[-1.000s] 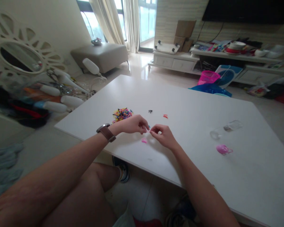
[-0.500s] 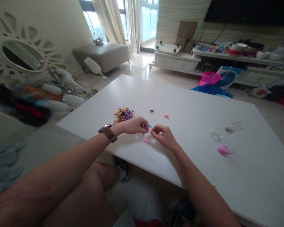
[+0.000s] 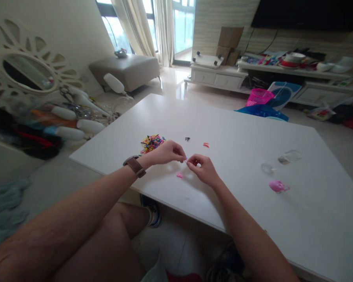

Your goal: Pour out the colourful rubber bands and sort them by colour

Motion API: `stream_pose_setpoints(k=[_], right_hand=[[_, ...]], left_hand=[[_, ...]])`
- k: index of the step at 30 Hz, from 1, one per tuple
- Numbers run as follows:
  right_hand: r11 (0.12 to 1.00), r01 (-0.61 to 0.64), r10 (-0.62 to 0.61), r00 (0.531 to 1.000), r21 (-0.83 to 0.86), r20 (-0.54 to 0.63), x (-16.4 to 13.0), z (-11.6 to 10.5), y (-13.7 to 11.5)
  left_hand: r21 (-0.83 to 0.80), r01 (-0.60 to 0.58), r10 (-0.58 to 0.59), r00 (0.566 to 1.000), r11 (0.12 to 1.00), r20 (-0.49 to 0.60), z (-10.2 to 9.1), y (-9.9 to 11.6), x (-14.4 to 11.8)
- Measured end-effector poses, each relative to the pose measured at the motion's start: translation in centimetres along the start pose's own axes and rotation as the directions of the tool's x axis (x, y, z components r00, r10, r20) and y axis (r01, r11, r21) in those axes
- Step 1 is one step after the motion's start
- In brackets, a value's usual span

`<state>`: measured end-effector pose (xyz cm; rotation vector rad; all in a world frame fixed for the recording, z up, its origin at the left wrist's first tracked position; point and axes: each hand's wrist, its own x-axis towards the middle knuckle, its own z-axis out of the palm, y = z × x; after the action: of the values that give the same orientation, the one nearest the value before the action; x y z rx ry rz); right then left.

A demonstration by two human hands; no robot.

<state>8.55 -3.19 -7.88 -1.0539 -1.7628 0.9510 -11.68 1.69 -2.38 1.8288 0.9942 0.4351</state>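
Observation:
My left hand (image 3: 166, 152) and my right hand (image 3: 202, 168) meet fingertip to fingertip just above the white table (image 3: 241, 129), both pinching one tiny band or bead; it is too small to make out. A small pink piece (image 3: 179, 175) lies on the table directly below the fingers. Left of my left hand sits a heap of small coloured bands (image 3: 151, 142). I wear a brown watch (image 3: 134, 165) on my left wrist.
A tiny black piece (image 3: 187, 138) and a red piece (image 3: 205, 145) lie beyond my hands. To the right are a clear small jar (image 3: 288, 156), its clear lid (image 3: 266, 168) and a pink plastic item (image 3: 278, 185). Clutter lies on the floor at left.
Both hands stay together at the same spot, with only slight finger movement. The blue bit seen between the fingertips earlier no longer shows.

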Motion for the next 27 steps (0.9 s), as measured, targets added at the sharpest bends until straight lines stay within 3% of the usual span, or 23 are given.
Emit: stream_pose_setpoints(k=[6, 12, 27], right_hand=[[0.999, 0.004, -0.001, 0.998, 0.042, -0.070, 0.0, -0.2, 0.1], [0.998, -0.002, 0.009, 0.994, 0.061, -0.107, 0.0, -0.2, 0.1], [0.985, -0.076, 0.091, 0.991, 0.154, -0.097, 0.1, -0.3, 0.3]], left_hand=[[-0.032, 0.001, -0.004, 0.996, 0.999, -0.085, 1.3, 0.4, 0.2], [-0.029, -0.006, 0.003, 0.997, 1.000, -0.083, 1.2, 0.6, 0.2], [-0.327, 0.075, -0.056, 0.996, 0.942, 0.066, 0.4, 0.5, -0.4]])
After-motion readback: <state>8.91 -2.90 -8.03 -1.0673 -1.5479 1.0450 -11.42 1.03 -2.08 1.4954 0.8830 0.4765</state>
